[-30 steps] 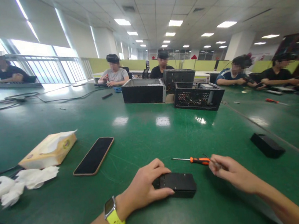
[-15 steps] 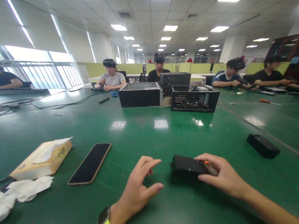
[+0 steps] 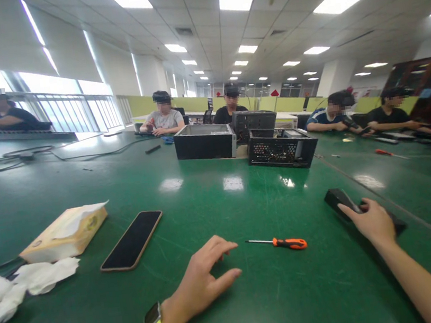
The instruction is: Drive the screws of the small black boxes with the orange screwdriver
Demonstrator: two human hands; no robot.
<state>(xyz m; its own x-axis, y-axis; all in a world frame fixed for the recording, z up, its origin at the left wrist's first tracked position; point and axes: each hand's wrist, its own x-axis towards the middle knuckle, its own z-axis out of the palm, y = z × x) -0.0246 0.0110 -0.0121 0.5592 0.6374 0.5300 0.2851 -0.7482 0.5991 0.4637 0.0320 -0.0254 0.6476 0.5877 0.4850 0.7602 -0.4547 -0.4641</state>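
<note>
One black block (image 3: 336, 198), at right on the tabletop (image 3: 205, 200), gripped from above by the right hand (image 3: 375, 223), fingers astride its width, presumably for steadiness; one screwdriver (image 3: 290, 243), lying flat, presumably for easy reach; one left hand (image 3: 205, 279) near its tip, fingers parted, empty.

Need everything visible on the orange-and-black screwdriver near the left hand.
The screwdriver lies flat on the glossy green table, no hand touching it. The handle is orange and black, seemingly plastic or rubber; the slim, straight shaft looks like metal. Its darker tip points toward the left hand without reaching it; the tip's shape is too small to tell.
</note>
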